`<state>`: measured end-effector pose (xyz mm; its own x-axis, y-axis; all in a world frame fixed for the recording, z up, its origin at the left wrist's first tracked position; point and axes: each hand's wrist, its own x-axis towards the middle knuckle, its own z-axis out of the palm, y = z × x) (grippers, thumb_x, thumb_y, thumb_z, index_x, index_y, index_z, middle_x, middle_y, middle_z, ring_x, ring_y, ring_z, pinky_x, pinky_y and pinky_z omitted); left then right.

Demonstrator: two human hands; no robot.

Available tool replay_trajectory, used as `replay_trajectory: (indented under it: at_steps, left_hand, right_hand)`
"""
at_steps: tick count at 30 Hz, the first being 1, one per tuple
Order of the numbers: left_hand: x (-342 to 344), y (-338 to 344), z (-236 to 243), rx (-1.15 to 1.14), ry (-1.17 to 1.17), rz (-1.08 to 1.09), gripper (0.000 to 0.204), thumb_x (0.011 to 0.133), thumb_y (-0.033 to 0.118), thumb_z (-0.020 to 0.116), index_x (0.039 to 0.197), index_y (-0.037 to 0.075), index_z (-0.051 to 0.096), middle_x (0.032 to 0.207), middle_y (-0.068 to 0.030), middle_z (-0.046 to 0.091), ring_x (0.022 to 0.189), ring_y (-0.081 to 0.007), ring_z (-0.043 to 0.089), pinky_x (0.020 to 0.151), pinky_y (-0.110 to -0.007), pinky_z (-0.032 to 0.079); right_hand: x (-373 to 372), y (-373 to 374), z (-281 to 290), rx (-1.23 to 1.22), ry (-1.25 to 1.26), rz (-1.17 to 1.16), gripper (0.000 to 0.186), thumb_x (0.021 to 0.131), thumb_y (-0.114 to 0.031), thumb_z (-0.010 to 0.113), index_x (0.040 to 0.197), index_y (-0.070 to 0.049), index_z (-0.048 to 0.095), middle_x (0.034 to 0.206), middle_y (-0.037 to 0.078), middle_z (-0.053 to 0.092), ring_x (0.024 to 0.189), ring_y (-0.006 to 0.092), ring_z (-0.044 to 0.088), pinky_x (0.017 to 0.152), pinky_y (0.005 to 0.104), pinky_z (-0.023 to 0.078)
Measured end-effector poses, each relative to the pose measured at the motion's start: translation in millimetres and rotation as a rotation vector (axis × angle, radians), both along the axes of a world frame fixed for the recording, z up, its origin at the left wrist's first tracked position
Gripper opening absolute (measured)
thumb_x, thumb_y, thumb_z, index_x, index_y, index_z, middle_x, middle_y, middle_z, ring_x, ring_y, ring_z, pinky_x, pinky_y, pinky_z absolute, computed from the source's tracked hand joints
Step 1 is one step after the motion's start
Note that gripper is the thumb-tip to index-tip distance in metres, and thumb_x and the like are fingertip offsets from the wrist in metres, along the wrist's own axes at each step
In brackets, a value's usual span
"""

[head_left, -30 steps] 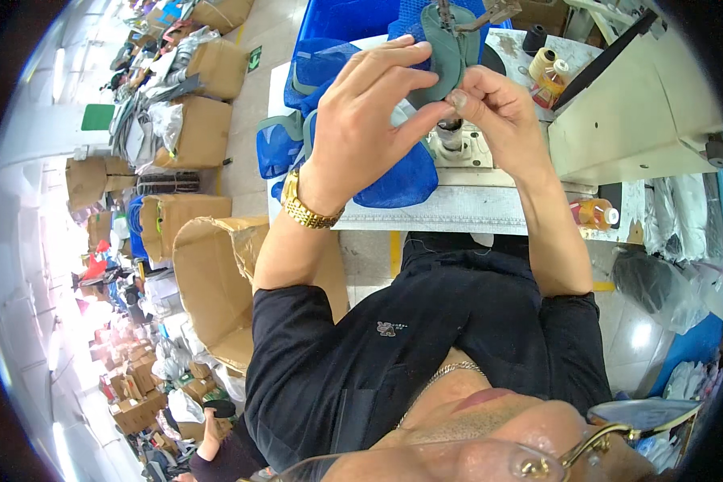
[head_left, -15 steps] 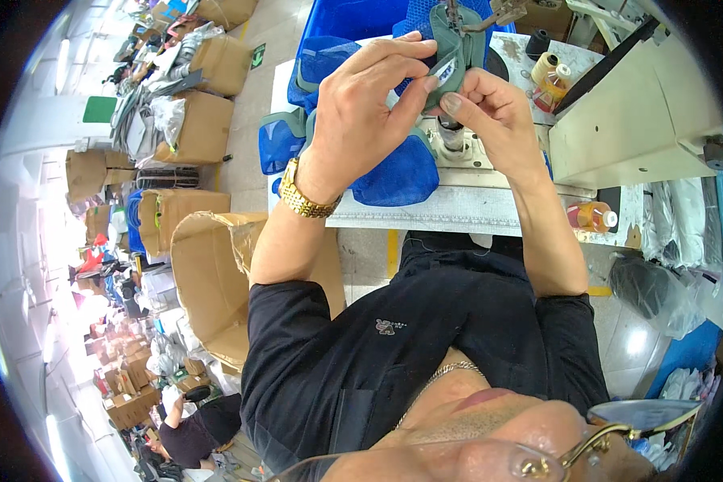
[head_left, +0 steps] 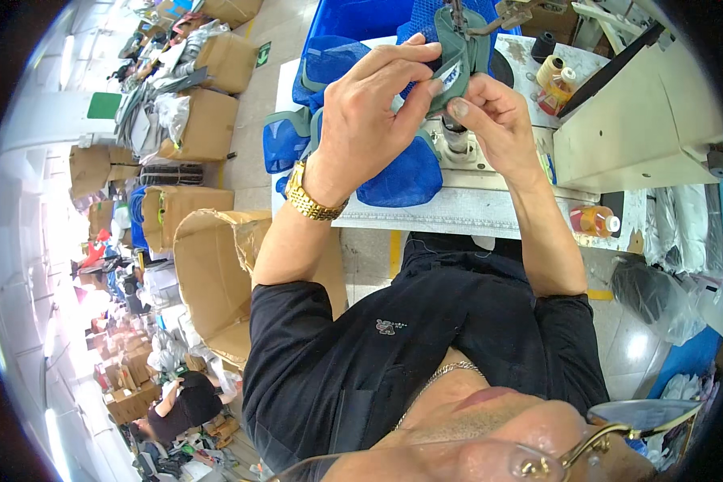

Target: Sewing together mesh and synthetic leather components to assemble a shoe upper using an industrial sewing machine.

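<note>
A grey-green fabric piece (head_left: 460, 50) with a small white label and blue mesh lies beneath the needle end of a sewing machine (head_left: 631, 120). My left hand (head_left: 381, 108) is closed on its left edge, thumb beside the label. Gripping the near right edge, my right hand (head_left: 494, 116) has thumb and fingers pinched together. Part of the fabric is hidden behind my fingers. Left of it and below my left hand, several blue mesh pieces with grey-green trim (head_left: 402, 175) lie on the white worktable (head_left: 426, 217).
A blue bin (head_left: 349, 18) stands behind the worktable. Black and cream thread spools (head_left: 549, 68) and a bottle of amber liquid (head_left: 593, 221) are on the right. An open cardboard box (head_left: 205, 281) sits left of me. Another person (head_left: 186, 404) bends among boxes farther off.
My hands keep almost the same grip on the fabric, and it has hardly moved. The view has shifted slightly. The distant person has moved a little and bends differently.
</note>
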<state>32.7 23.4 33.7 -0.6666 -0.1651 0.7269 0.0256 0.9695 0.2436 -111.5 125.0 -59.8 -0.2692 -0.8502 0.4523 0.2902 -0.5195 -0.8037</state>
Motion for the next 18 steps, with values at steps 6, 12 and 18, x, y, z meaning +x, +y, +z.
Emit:
replay_trajectory:
  at_steps: [6, 12, 18]
  left_hand:
    - [0, -1, 0, 0.005, -0.006, -0.002, 0.007, 0.079, 0.004, 0.073, 0.084, 0.000, 0.069, 0.107, -0.0107, 0.071, 0.106, -0.0260, 0.068, 0.080, -0.032, 0.057]
    - [4, 0, 4, 0.068, -0.055, -0.059, 0.017, 0.080, 0.008, 0.074, 0.095, 0.002, 0.069, 0.113, -0.0138, 0.068, 0.112, -0.0318, 0.064, 0.091, -0.036, 0.053]
    - [-7, 12, 9, -0.048, -0.022, 0.062, 0.020, 0.080, 0.007, 0.075, 0.098, 0.003, 0.070, 0.101, -0.0129, 0.070, 0.099, -0.0260, 0.068, 0.083, -0.035, 0.055]
  right_hand:
    - [0, 3, 6, -0.022, 0.015, 0.014, 0.011, 0.095, -0.011, 0.065, 0.093, 0.000, 0.061, 0.090, 0.002, 0.067, 0.083, 0.0039, 0.060, 0.071, 0.0184, 0.047]
    - [12, 9, 27, 0.139, -0.192, -0.104, 0.021, 0.099, -0.018, 0.059, 0.107, 0.000, 0.064, 0.091, 0.003, 0.068, 0.087, 0.0090, 0.065, 0.081, 0.0263, 0.056]
    - [3, 7, 27, 0.111, -0.285, -0.034, 0.025, 0.100, -0.019, 0.056, 0.112, 0.002, 0.063, 0.095, 0.005, 0.069, 0.086, 0.0118, 0.069, 0.076, 0.0277, 0.059]
